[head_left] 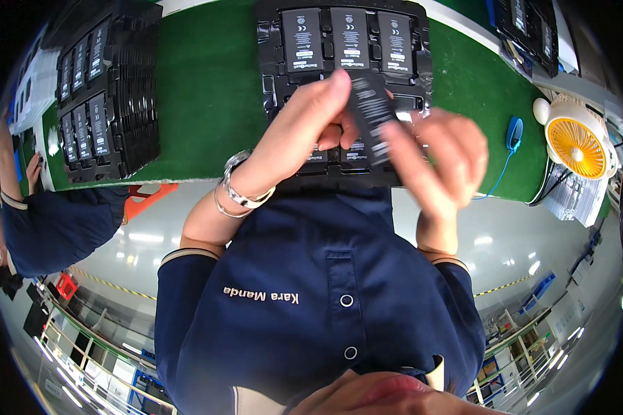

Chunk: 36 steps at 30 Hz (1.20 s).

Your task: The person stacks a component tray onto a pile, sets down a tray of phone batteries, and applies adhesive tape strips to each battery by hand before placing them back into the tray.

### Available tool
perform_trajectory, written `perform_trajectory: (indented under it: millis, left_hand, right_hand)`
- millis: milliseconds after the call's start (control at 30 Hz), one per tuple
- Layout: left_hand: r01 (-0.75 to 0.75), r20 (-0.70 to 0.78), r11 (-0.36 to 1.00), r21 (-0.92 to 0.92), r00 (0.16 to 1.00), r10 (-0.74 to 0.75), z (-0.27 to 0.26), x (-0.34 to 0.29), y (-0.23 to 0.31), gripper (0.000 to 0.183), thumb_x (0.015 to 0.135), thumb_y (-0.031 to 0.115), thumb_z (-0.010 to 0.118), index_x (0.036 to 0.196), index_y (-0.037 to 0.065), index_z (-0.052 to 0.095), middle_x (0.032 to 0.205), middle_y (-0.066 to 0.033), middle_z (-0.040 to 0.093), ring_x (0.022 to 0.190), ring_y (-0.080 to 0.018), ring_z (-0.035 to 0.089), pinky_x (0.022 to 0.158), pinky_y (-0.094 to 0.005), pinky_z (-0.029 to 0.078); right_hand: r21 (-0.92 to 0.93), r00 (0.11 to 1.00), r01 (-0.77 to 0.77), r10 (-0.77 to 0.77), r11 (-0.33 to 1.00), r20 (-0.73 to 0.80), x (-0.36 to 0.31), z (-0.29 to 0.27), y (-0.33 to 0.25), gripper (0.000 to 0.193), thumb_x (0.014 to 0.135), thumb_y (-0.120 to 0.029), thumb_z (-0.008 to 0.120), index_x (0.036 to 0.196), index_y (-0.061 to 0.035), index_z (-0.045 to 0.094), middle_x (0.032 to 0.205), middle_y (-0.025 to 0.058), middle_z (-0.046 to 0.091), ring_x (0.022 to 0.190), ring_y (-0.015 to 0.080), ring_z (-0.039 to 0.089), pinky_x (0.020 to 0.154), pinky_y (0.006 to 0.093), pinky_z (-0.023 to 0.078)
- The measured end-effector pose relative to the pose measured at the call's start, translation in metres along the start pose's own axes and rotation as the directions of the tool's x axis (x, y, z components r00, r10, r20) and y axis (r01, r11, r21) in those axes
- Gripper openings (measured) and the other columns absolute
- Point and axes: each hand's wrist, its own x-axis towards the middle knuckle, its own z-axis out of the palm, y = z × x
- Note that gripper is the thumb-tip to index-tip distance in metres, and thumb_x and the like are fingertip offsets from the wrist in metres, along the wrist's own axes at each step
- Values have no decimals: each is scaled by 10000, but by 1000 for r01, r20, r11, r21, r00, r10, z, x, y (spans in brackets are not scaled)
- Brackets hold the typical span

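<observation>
Over a black plastic tray (pixel 270 66) I hold a flat black phone battery (pixel 370 111) with pale print, tilted and slightly blurred. The fingers and thumb of my left hand (pixel 308 114) are closed on its upper left side. My right hand (pixel 443 162) is smeared by motion at the battery's lower right edge; one finger overlaps that edge, and whether it grips cannot be made out. In the tray's back row lie several like batteries (pixel 348 38), each in its own slot. More batteries show partly in the front row, behind my hands.
Stacked black trays of batteries (pixel 90 90) stand at the left on the green tabletop (pixel 204 90). At the right are a blue corded object (pixel 513 133) and a white fan with yellow blades (pixel 576 146). More trays (pixel 529 28) lie far right. Another person (pixel 55 228) works at far left.
</observation>
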Motion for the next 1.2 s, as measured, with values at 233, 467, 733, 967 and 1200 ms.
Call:
perform_trajectory:
  millis: [233, 467, 733, 967, 1200]
  left_hand:
    - [-272, -295, 921, -280, 937, 188, -7, 1, 4, 160, 856, 149, 669, 894, 9, 604, 796, -37, 635, 694, -75, 614, 640, -216, 498]
    - [-326, -361, 942, -75, 890, 279, -6, 0, -1, 143, 856, 154, 652, 840, 21, 601, 709, 14, 599, 624, -32, 557, 570, -191, 442]
    - [-377, -336, 907, 186, 844, 419, -4, 0, -1, 157, 828, 130, 641, 753, 23, 554, 632, 48, 508, 590, -19, 436, 525, -207, 353]
    - [-351, -284, 864, 359, 841, 460, -8, -2, 0, 166, 812, 120, 654, 740, 21, 542, 611, 45, 465, 582, -31, 407, 517, -219, 333]
    - [-342, -265, 888, 308, 865, 425, -7, -3, -3, 165, 809, 121, 644, 735, 19, 537, 622, 41, 462, 591, -33, 411, 522, -222, 334]
  right_hand:
    - [461, 867, -494, 461, 737, 191, 4, 20, -25, 235, 799, -50, 642, 1026, 4, 664, 947, 139, 634, 838, 279, 612, 739, 361, 494]
    - [462, 841, -539, 482, 704, 248, 6, 31, -36, 215, 765, 14, 650, 979, 32, 651, 927, 157, 638, 791, 290, 616, 705, 350, 496]
    - [293, 920, -386, 343, 875, 188, 10, 32, -36, 201, 700, 22, 683, 898, 23, 646, 867, 125, 631, 703, 260, 599, 616, 337, 488]
    - [469, 804, -594, 452, 654, 387, 10, 23, -24, 96, 798, -19, 647, 882, 28, 642, 822, 106, 631, 722, 234, 611, 657, 310, 493]
    - [593, 547, -794, 586, 136, 598, 8, 30, -24, 132, 902, -94, 588, 859, 30, 606, 794, 50, 599, 724, 111, 562, 669, 229, 441]
